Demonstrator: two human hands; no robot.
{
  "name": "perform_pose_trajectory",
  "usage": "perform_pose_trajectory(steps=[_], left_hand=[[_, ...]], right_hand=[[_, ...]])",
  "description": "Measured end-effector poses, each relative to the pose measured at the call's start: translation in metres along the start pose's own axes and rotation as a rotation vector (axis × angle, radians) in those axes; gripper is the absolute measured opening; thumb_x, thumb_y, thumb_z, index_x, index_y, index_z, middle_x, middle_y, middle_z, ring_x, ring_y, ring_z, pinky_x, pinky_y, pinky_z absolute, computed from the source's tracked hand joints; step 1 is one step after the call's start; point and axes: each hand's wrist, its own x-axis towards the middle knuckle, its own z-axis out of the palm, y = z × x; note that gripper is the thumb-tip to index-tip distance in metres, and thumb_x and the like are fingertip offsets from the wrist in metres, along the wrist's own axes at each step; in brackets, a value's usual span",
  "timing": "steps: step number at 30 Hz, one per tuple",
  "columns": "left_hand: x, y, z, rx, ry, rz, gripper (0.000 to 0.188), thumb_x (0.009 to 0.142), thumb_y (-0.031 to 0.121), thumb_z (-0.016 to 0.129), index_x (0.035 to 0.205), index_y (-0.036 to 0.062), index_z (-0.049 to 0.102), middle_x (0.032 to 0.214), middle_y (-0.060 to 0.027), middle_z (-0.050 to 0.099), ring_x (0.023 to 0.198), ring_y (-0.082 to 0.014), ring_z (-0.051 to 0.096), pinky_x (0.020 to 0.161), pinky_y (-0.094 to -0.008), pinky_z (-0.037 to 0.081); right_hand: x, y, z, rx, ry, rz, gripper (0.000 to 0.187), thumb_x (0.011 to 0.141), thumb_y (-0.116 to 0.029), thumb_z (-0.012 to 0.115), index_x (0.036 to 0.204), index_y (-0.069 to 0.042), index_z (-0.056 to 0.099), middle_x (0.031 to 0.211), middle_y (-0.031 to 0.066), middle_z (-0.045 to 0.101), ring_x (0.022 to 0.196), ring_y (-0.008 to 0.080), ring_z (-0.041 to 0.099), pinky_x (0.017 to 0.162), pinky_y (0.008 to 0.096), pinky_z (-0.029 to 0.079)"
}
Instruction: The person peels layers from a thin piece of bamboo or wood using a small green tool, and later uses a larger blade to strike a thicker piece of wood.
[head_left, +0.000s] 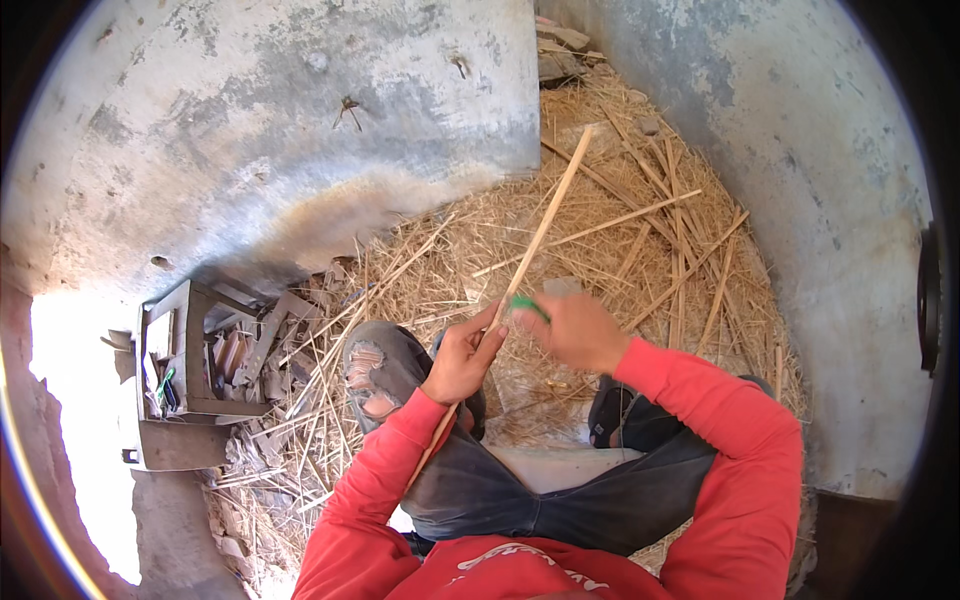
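Note:
A long, pale strip of split wood or bamboo (550, 215) slants up and away from my lap, its lower end passing under my left forearm. My left hand (460, 360) is closed around it at about mid-length, above my left knee. Just to the right, my right hand (580, 332) is closed on a green-handled tool (531, 306), held against or very close to the strip. The tool's working end is too small and blurred to make out, so I cannot tell its kind.
Shavings (500, 235) and straw-like slivers cover the floor before me. Loose strips (690, 240) lie piled at the far right. A wooden box frame (190, 350) with scraps stands at the left. Worn grey walls (300, 90) close in the space; my torn-kneed legs flank the work.

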Motion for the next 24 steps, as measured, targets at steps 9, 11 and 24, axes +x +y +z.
perform_pose_trajectory(steps=[9,11,24], left_hand=[[-0.014,0.005,-0.007,0.194,-0.070,0.062,0.053,0.105,0.015,0.063,0.149,-0.0109,0.046,0.078,0.0072,0.048,0.066,-0.0025,0.038,0.055,-0.0236,0.033],[-0.031,-0.011,-0.011,0.158,-0.138,0.063,0.053,0.105,0.016,0.063,0.148,-0.0115,0.047,0.078,0.0069,0.049,0.066,-0.0028,0.039,0.055,-0.0241,0.034],[-0.031,0.008,-0.021,-0.192,-0.308,0.036,0.051,0.106,0.007,0.056,0.154,-0.0005,0.043,0.065,0.0098,0.036,0.051,-0.0017,0.031,0.048,-0.0227,0.024]], right_hand=[[0.029,0.052,-0.054,-0.035,0.035,0.398,0.064,0.108,-0.058,0.040,0.114,-0.005,0.074,0.073,0.0173,0.069,0.065,0.0344,0.068,0.063,0.0504,0.052],[0.029,0.101,-0.084,-0.119,0.210,0.427,0.062,0.109,-0.056,0.041,0.120,-0.005,0.073,0.056,0.0039,0.045,0.048,0.0197,0.044,0.055,0.0428,0.045],[-0.005,0.165,-0.168,0.105,0.685,0.543,0.084,0.102,-0.064,0.050,0.143,0.008,0.055,0.138,0.0297,0.061,0.129,0.0379,0.059,0.109,0.0467,0.044]])
